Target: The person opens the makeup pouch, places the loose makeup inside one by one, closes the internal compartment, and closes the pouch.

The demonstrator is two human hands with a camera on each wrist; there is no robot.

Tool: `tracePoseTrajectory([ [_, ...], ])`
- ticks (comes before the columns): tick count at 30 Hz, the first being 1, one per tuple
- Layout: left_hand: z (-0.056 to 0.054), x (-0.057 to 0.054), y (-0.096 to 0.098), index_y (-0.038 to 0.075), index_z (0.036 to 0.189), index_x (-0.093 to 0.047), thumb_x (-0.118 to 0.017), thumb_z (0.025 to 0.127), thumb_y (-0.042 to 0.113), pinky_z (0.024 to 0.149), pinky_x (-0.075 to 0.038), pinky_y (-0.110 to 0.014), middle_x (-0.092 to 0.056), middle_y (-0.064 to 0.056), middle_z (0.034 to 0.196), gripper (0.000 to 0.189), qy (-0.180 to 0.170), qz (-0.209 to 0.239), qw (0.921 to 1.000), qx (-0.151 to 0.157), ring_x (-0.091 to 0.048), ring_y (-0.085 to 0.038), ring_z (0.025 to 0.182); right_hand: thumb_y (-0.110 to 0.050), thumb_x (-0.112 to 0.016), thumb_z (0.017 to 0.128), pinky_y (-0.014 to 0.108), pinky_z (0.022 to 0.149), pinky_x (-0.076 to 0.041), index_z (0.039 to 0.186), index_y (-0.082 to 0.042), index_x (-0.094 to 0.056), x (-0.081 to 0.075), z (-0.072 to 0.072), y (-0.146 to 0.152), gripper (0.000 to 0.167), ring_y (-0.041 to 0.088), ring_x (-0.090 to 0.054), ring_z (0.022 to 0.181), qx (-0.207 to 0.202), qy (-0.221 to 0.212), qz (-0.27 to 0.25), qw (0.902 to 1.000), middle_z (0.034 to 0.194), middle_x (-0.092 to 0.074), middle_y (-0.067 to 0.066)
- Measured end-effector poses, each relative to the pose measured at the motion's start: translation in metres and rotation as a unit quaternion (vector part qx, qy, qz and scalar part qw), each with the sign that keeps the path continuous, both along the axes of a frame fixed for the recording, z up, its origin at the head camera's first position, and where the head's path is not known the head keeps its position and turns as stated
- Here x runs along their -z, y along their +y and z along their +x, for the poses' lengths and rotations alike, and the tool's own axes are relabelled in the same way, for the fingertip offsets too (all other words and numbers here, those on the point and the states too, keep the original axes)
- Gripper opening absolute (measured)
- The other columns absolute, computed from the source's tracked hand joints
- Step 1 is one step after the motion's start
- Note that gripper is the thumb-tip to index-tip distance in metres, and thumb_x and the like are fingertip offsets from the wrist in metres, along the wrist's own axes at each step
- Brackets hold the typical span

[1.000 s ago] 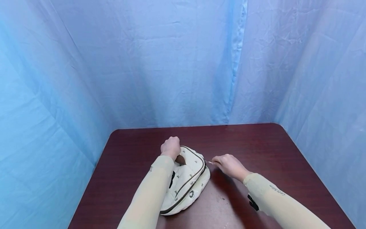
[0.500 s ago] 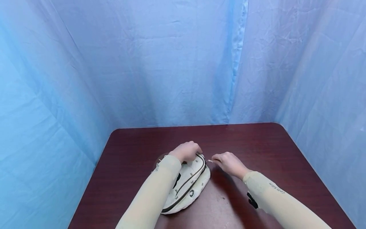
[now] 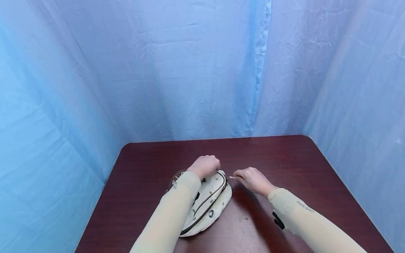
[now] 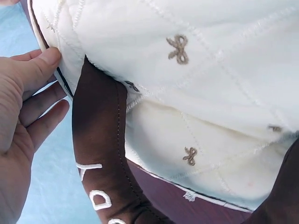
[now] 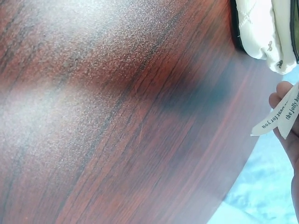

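A cream quilted bag (image 3: 219,201) with small embroidered bows and brown zipper trim lies on the table. My left hand (image 3: 205,166) pinches its far edge between thumb and fingers, as the left wrist view shows close up. Beside that hand curves a brown handle (image 4: 99,135) with white letters. To the right of the bag, my right hand (image 3: 253,181) pinches a pale ribbon (image 3: 232,177) that reaches to the bag's zipper corner. Printed words show on the ribbon's loose ends (image 5: 288,114) in the right wrist view. My left forearm hides the bag's left part.
The dark red-brown wooden table (image 3: 300,165) has rounded far corners. Light blue curtains (image 3: 202,70) hang behind it and along both sides. Black straps show at my sleeves, one under the right forearm (image 3: 278,220).
My left hand has moved right and slightly nearer, from the handle area to the bag's edge near the zipper corner. My right hand stays almost still with the ribbon.
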State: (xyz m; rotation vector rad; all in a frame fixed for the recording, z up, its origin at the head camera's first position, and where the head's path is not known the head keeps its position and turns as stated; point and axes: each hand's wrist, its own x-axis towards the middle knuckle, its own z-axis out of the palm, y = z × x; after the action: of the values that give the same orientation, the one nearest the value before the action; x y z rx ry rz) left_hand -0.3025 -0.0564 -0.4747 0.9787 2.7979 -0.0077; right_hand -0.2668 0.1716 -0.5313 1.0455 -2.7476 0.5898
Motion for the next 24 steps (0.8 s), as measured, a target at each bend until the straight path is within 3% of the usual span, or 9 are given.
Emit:
tracePoseTrajectory([
  [12, 0.001, -0.001, -0.003, 0.022, 0.075, -0.068, -0.061, 0.099, 0.004, 0.059, -0.047, -0.027, -0.065, 0.004, 0.078, 0.031, 0.062, -0.043, 0.9972, -0.003, -0.053, -0.01, 0.063, -0.009, -0.073, 0.094, 0.034, 0.071, -0.059, 0.1, -0.01, -0.077, 0.002, 0.0, -0.003, 0.008, 0.014, -0.072, 0.08, 0.008, 0.008, 0.007, 0.9999, 0.091, -0.076, -0.001],
  [24, 0.0, -0.002, -0.013, 0.02, 0.076, -0.069, -0.06, 0.1, 0.001, 0.064, -0.053, -0.031, -0.068, 0.001, 0.083, 0.032, 0.066, -0.027, 0.9957, -0.06, -0.063, -0.015, 0.072, -0.008, -0.072, 0.094, 0.033, 0.07, -0.059, 0.099, -0.009, -0.077, 0.003, 0.002, -0.004, 0.007, 0.013, -0.071, 0.078, 0.003, 0.011, 0.007, 0.9999, 0.09, -0.076, -0.001],
])
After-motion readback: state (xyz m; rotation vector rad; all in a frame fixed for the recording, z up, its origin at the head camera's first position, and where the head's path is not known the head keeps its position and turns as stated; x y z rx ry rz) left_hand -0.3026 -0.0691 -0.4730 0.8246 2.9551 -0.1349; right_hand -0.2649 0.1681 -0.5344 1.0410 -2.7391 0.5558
